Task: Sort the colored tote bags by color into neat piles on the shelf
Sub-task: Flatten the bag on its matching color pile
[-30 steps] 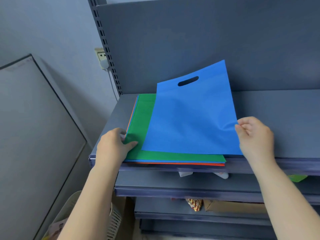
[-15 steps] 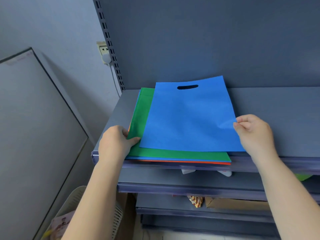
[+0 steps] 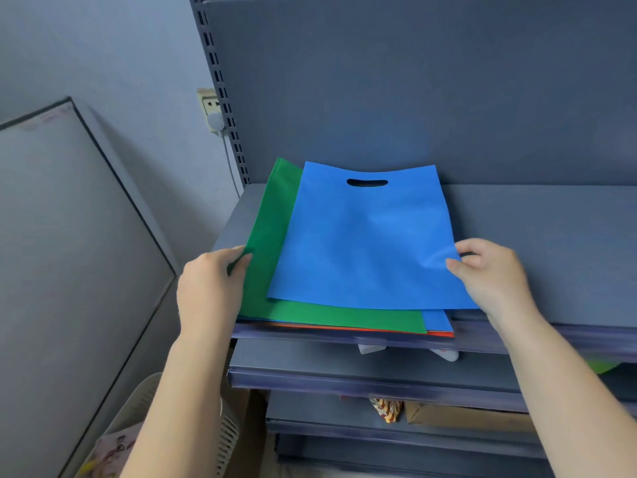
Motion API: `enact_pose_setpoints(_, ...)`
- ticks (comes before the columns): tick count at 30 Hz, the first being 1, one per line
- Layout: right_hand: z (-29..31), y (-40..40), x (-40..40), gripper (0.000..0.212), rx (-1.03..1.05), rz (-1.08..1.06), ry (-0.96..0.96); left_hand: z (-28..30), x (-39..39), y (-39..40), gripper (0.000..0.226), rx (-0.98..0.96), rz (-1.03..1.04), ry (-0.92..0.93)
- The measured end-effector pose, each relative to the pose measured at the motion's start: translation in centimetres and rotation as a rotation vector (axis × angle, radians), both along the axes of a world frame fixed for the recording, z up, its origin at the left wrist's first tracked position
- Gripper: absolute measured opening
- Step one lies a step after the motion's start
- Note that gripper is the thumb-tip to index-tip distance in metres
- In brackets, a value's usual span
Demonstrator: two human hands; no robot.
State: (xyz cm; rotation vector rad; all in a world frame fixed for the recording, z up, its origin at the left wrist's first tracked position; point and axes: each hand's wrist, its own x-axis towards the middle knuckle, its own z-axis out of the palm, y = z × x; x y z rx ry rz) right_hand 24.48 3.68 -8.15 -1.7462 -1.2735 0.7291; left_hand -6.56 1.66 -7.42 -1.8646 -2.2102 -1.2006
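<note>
on grey metal shelf (image 3: pixel 537 236), flat blue nonwoven bag (image 3: pixel 365 243) in right hand (image 3: pixel 489 274) pinch

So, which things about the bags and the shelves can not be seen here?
- Number of bags in the stack: head view, only thin edges show under the blue bag and green bag.
- Left hand fingertips: tucked behind the green bag's edge.
- Items on lower shelves: hidden by the shelf above.

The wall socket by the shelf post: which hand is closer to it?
Left. The left hand grips the green bag below the wall socket; the right hand pinches the blue bag far across to the right.
</note>
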Motion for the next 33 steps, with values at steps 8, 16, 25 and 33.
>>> enact_pose_setpoints(8, 1.0, -2.1, 0.7, 0.033, 0.132, 0.070, 0.278, 0.6, 1.5, -3.7, 0.021, 0.238, 0.119, -0.584)
enact_pose_setpoints(16, 2.2, -5.8, 1.2, 0.028, 0.095, 0.231, 0.557, 0.3, 3.9, -12.0, 0.017, 0.423, 0.304, -1.007)
enact_pose_setpoints(25, 2.0, -11.5, 0.0, 0.039, 0.015, 0.538, 0.768, 0.3, 5.9, -25.4, 0.024, 0.775, 0.488, -1.118)
enact_pose_setpoints(33, 4.1, -18.5, -7.4, 0.031, -0.019, 0.793, 0.904, 4.6, 5.3, -38.1, 0.029, 1.006, 0.642, -0.889)
